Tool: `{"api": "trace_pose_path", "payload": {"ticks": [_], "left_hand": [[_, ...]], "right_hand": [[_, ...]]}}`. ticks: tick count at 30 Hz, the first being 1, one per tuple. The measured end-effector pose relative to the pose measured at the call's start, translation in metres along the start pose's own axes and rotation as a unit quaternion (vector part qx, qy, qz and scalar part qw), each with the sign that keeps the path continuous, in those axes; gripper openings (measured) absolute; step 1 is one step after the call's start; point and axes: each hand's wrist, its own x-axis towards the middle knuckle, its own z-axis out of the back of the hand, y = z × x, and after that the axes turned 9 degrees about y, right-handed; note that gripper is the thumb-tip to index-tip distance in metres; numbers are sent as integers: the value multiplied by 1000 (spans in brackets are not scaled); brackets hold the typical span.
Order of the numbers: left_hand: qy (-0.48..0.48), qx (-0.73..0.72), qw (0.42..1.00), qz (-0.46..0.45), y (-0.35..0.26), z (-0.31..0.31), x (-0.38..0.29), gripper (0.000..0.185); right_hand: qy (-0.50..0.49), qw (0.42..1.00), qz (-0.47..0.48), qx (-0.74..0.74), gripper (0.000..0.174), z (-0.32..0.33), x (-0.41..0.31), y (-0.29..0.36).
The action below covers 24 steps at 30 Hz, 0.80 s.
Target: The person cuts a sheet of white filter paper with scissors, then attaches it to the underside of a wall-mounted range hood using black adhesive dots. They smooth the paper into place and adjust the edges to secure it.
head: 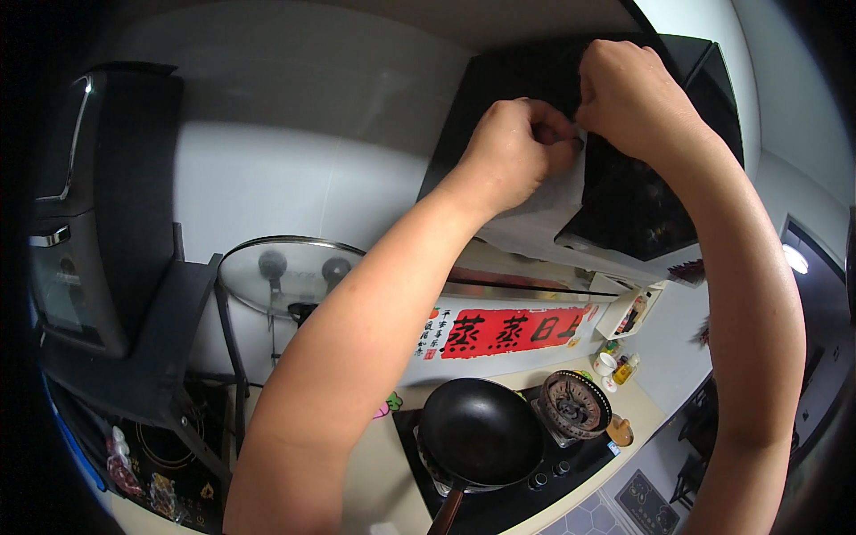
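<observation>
Both hands are raised high before a dark range hood (642, 194) above the stove. My left hand (518, 150) pinches a thin white sheet (542, 207), which hangs below it against the hood. Just up and to the right, my right hand (625, 93) is curled close to the sheet's upper edge; its fingertips are turned away, so whether they grip the sheet cannot be told. Below the arms, a black wok (481, 431) with a wooden handle rests on the left burner of a black gas stove (515, 511).
A glass lid (251, 274) hangs on the wall at left, beside a dark countertop oven (134, 200) on a black rack (174, 307). A red banner with writing (515, 332) runs along the wall. Small bottles (626, 369) and a cup (604, 364) stand behind the right burner.
</observation>
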Motion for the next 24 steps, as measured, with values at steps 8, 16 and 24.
{"api": "trace_pose_path", "payload": {"ticks": [8, 16, 24], "left_hand": [[-10, -48, 999, -21, 8, 7, -2, 20], [-28, 36, 992, 114, 47, 24, -18, 17], [10, 22, 996, 91, 58, 17, -3, 10]], "right_hand": [[-21, 1000, -5, 13, 6, -2, 2, -2], [-119, 989, 52, 68, 13, -10, 0, -7], [-134, 988, 37, 62, 12, -8, -9, -1]]}}
